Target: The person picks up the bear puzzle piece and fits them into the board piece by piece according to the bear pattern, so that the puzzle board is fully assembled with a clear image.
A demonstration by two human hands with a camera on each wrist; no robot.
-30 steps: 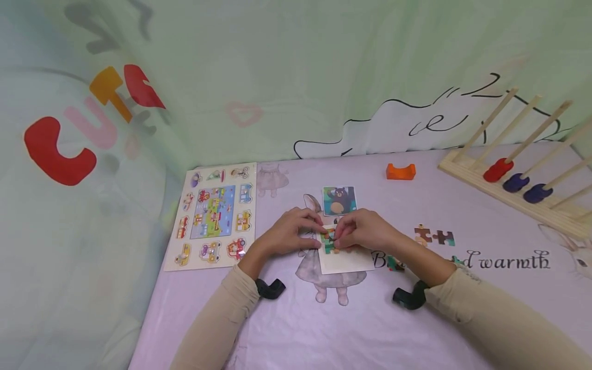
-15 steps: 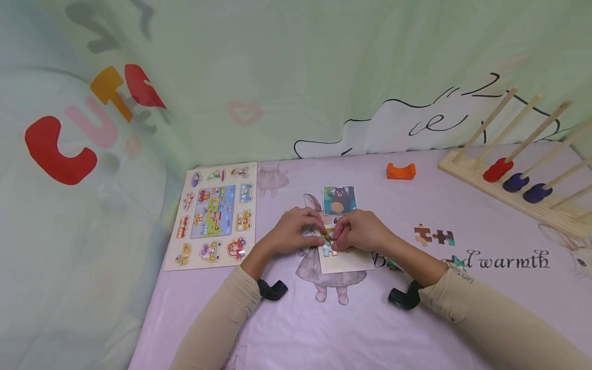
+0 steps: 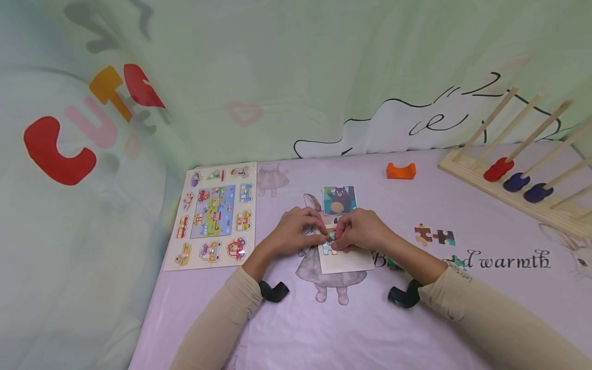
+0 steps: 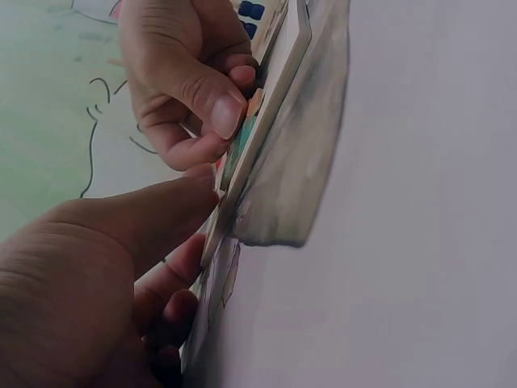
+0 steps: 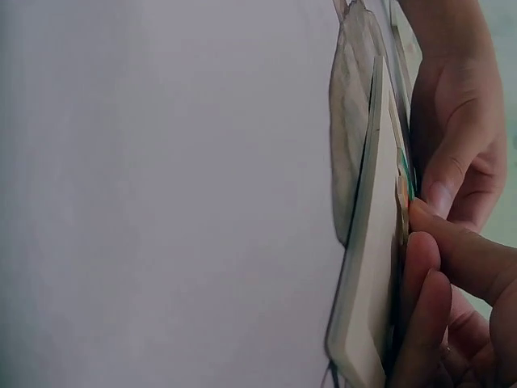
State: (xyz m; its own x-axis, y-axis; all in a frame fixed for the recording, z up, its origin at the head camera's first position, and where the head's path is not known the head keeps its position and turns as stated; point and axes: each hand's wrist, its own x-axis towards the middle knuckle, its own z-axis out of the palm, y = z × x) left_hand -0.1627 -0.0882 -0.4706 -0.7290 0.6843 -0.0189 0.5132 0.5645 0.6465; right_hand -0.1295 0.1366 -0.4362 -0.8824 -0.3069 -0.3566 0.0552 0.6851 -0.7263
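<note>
A small pale puzzle board lies on the cloth-covered table, with jigsaw pieces along its left side. My right hand pinches a jigsaw piece low over the board's upper part; most of the piece is hidden by fingers. From the other side, my left hand rests at the board's left edge. Its thumb touches the green pieces, and other fingers lie by the rim. Just behind the board sits a bear picture card.
Loose jigsaw pieces lie to the right, with a green piece nearer me. A vehicle puzzle board is at left. An orange block and a pegged wooden rack stand at back right.
Both hands stay at the board and shift only slightly. My right hand has drawn back a little to the left; the left thumb has moved slightly further over the pieces.
</note>
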